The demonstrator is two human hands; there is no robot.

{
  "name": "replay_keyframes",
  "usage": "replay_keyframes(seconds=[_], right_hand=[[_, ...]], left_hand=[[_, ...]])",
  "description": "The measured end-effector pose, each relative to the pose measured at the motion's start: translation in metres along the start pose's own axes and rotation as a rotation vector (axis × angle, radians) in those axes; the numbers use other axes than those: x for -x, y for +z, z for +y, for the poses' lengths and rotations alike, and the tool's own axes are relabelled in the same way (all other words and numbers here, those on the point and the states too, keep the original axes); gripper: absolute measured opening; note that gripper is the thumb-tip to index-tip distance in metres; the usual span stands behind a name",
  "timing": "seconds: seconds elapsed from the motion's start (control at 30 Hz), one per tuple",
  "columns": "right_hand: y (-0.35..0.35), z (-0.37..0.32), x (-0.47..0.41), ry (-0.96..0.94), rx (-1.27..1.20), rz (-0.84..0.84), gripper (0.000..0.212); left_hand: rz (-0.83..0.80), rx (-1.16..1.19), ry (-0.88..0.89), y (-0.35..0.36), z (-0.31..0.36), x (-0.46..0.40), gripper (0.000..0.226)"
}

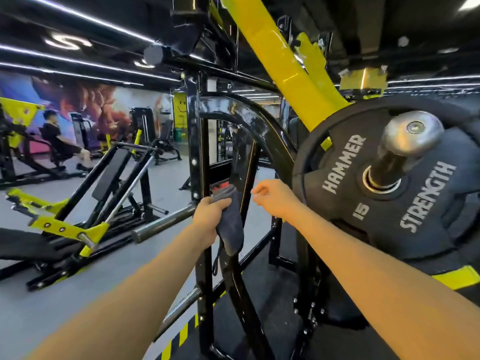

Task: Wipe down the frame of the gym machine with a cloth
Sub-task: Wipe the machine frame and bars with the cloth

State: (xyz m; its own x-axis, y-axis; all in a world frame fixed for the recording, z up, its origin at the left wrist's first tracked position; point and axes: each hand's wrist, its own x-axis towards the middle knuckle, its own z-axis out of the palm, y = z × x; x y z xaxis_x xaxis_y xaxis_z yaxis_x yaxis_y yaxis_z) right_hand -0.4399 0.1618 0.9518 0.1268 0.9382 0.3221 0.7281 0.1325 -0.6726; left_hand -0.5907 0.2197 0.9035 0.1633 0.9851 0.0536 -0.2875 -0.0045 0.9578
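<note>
1. The left hand (pixel 210 216) is gripping a grey cloth (pixel 230 224), fingers curled round its upper part, against the black frame (pixel 193 131) at the upright post, just above the chrome peg (pixel 161 224) sticking out to the left.
2. The cloth's lower end is hanging down between the upright and the curved black bar (pixel 270 136).
3. The right hand (pixel 272 198) is hovering just beside the curved bar, fingers loosely curled and holding nothing.
4. A black weight plate (pixel 389 198) is sitting near the right forearm, under the yellow arm (pixel 285 66).
</note>
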Motion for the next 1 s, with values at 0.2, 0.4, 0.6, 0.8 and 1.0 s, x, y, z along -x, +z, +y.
replay_keyframes(seconds=[0.2,0.4,0.6,0.8,1.0], right_hand=[[0.023,0.008,-0.070,0.022,0.181,0.061,0.020],[0.040,0.014,-0.116,0.156,0.273,0.288,0.018],[0.040,0.012,-0.153,0.246,0.292,0.470,0.015],[0.022,0.013,-0.172,0.248,0.403,0.535,0.016],[0.018,0.022,-0.189,0.165,0.474,0.512,0.017]], left_hand=[[0.041,0.053,0.028,-0.021,-0.004,-0.103,0.032],[-0.054,0.083,-0.042,-0.016,0.008,-0.206,0.010],[-0.137,0.028,0.060,0.039,0.044,-0.281,0.047],[-0.208,-0.362,0.441,0.089,0.040,-0.270,0.056],[-0.164,-0.926,1.308,0.064,0.000,-0.284,0.067]])
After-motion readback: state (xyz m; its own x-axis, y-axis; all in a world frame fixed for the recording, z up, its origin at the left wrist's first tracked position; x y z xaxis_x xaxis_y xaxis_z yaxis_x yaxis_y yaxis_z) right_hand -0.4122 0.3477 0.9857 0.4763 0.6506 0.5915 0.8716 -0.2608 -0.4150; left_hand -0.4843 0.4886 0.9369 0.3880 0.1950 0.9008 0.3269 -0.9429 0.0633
